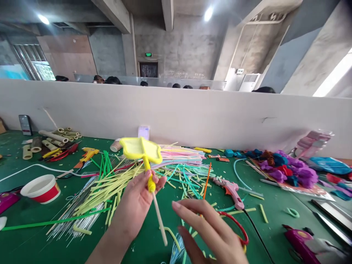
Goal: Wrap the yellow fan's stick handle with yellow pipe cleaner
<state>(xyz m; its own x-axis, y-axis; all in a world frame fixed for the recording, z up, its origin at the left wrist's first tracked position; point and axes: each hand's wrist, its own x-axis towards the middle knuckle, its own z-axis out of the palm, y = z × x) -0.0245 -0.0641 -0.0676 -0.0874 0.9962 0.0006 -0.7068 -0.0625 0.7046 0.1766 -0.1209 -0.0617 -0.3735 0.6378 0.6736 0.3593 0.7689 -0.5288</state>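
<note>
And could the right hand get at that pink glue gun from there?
Probably yes: the right hand is open and the pink glue gun lies just beyond it, though a red loop between them might get slightly in the way.

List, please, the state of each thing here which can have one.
Left hand: closed on the yellow craft piece
Yellow craft piece: held, broad end up
Right hand: open, apparently holding nothing
Red-and-white cup: upright
Small cup: on its side
Pink glue gun: lying on its side
Yellow glue gun: lying down
Left phone: propped upright
Middle phone: propped upright, screen lit
Exit sign: lit
Ceiling lights: on
</note>
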